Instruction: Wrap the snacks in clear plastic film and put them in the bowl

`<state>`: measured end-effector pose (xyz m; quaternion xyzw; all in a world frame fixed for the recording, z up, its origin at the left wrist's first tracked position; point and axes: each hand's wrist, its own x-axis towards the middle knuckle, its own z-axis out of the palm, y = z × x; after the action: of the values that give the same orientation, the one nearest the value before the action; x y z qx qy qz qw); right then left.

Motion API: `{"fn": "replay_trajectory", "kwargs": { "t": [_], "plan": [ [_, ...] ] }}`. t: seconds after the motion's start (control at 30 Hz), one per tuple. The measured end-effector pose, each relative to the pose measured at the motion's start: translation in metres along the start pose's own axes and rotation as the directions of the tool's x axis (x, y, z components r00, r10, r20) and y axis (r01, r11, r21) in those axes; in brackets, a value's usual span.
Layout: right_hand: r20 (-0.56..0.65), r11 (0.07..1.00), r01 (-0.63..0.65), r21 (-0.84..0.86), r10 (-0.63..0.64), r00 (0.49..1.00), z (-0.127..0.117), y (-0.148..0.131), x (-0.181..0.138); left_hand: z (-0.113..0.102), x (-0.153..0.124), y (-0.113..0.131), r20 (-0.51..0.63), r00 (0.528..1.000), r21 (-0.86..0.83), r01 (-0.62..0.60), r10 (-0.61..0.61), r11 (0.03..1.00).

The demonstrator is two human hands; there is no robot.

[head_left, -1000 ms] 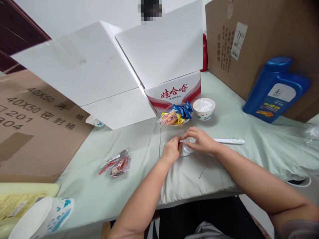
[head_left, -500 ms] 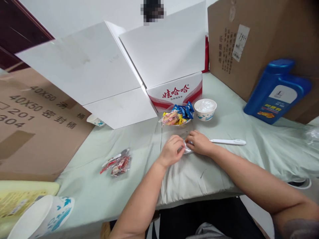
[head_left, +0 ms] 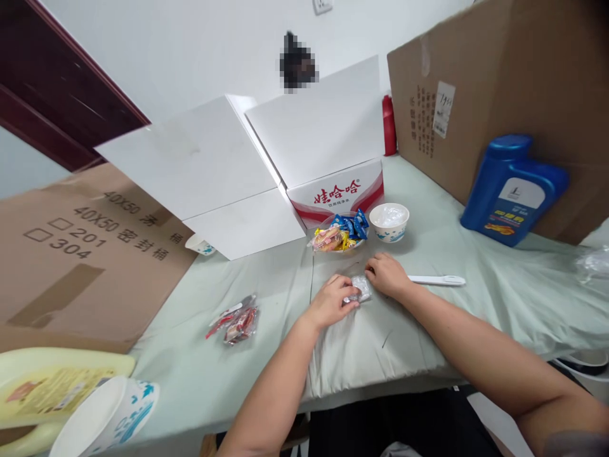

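Clear plastic (head_left: 363, 287) looks mid-fiddle on the pale green cloth (head_left: 280, 279), left hand (head_left: 330, 301) partly over it and right hand (head_left: 387, 275) curled just beside it, can't tell if either's actually pinching anything, so imo the next move calls for a light touch on something that flimsy.

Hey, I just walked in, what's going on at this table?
A person sits with both bare hands at the table. The left hand has its fingers over a small clear plastic packet; the right hand is at its far right corner, though whether it touches is unclear. Beyond them stand a bowl of wrapped snacks and a paper cup holding clear plastic.
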<state>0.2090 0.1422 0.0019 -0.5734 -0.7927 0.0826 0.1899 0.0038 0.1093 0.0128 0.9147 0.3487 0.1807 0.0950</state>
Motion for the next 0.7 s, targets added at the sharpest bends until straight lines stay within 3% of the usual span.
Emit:
{"fn": "replay_trajectory", "kwargs": {
  "t": [0.1,0.23,0.3,0.4,0.5,0.57,0.63,0.7],
  "plan": [
    [0.000,1.000,0.004,0.012,-0.004,1.000,-0.001,-0.001,0.000,-0.014,0.002,0.004,-0.051,0.998,-0.021,-0.029,0.028,0.999],
    [0.008,1.000,0.005,0.020,-0.005,1.000,0.000,-0.003,0.001,-0.049,0.023,0.013,-0.258,0.965,0.001,-0.049,0.047,0.999],
    [0.006,1.000,0.000,0.024,0.000,1.000,0.002,-0.004,0.002,-0.062,0.047,0.020,-0.343,0.937,0.071,-0.041,0.063,0.997],
    [0.013,1.000,0.003,0.029,-0.003,1.000,0.004,-0.005,0.004,-0.064,0.103,0.032,-0.371,0.927,0.206,0.027,0.053,0.978],
    [0.034,0.999,0.018,0.037,-0.020,0.999,0.005,-0.003,0.004,-0.046,0.165,0.039,-0.260,0.966,0.330,0.105,-0.017,0.938],
    [0.041,0.999,0.031,0.042,-0.033,0.999,0.004,-0.001,0.004,-0.028,0.197,0.040,-0.087,0.990,0.409,0.138,-0.112,0.902],
    [0.040,0.998,0.042,0.041,-0.044,0.998,0.003,0.001,0.004,-0.011,0.218,0.038,0.093,0.970,0.467,0.158,-0.226,0.870],
    [0.039,0.998,0.048,0.040,-0.049,0.998,0.003,0.002,0.005,0.002,0.229,0.035,0.184,0.935,0.490,0.180,-0.303,0.853]
  ]
}}
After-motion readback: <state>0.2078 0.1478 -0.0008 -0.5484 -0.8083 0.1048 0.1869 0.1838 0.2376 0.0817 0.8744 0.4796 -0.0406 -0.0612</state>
